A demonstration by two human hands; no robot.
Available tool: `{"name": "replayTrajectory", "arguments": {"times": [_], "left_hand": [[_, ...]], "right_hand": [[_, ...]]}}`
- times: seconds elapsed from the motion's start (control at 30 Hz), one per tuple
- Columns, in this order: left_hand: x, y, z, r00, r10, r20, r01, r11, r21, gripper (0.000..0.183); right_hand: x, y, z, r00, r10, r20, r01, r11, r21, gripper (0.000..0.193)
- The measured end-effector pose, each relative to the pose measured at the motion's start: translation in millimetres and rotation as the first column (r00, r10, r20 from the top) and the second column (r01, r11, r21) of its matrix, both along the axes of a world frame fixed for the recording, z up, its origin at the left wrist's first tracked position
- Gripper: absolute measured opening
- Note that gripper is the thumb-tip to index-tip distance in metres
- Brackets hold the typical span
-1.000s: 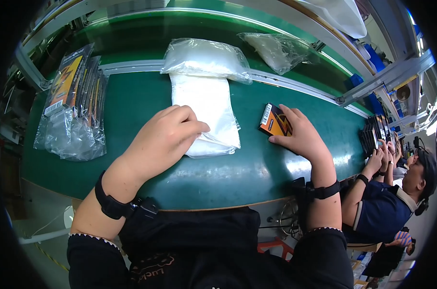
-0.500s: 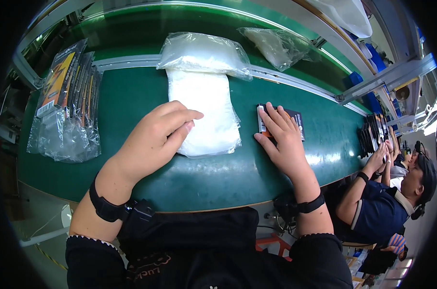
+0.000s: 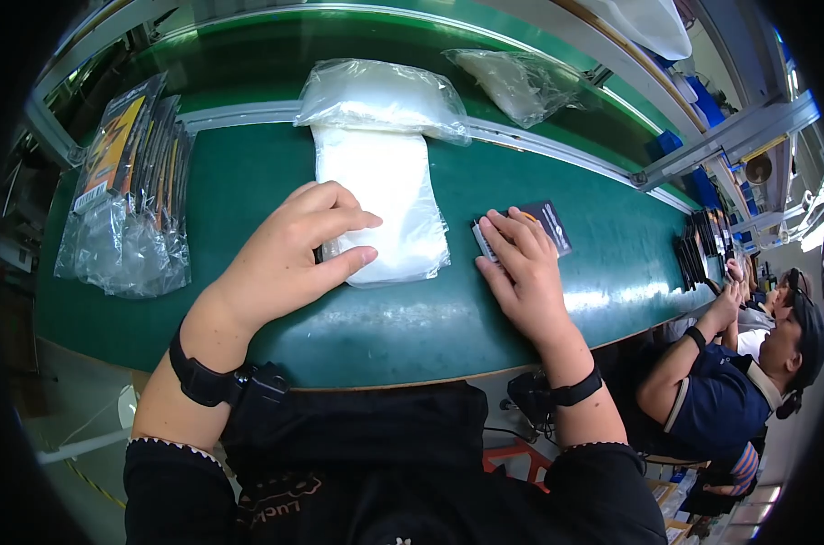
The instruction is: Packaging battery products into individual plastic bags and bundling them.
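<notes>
My left hand [image 3: 300,245] rests at the left edge of a stack of clear plastic bags [image 3: 376,177], its thumb and forefinger apart and nothing visible between them. Over a flat black box [image 3: 550,222] with an orange mark, my right hand [image 3: 521,268] is closed, fingers across the top and thumb at the near left corner. Part of the box is hidden beneath that hand. Behind the stack lies a puffed clear bag [image 3: 385,95] full of more bags.
Several bagged black and orange boxes [image 3: 126,182] stand at the left of the green table [image 3: 394,336]. A crumpled clear bag [image 3: 516,86] lies beyond the metal rail [image 3: 557,163]. On the right, a co-worker in a dark shirt [image 3: 716,391] sits beside more black boxes [image 3: 698,250].
The box has turned and shifted slightly under my right hand, whose fingers have drawn closer together. My left thumb and forefinger have spread wider.
</notes>
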State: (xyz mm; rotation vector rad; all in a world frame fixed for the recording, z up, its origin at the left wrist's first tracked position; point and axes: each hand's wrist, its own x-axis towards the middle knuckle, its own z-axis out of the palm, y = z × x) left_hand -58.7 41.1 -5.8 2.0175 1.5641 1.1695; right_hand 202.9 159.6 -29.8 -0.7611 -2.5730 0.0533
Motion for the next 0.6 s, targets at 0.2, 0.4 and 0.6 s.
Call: {"name": "replayTrajectory", "arguments": {"times": [0.2,0.4,0.6], "left_hand": [[-5.6,0.7,-2.4,0.990,0.067,-0.122,-0.052,0.992,0.118,0.013],[-7.6,-2.7,-4.0,0.996,-0.015,-0.093,0.016,1.000,0.002,0.015],[-9.0,-3.4,-3.0,0.994,-0.049,-0.102,0.046,0.998,-0.033,0.022]], "right_hand": [[10.5,-4.4,4.7,0.997,0.068,-0.033,-0.072,0.991,-0.109,0.029],[11.9,-11.9,36.4,0.990,-0.108,-0.090,0.076,0.949,-0.308,0.032],[6.6,2.3,-12.9,0.953,-0.283,0.103,0.285,0.959,-0.001,0.058]]}}
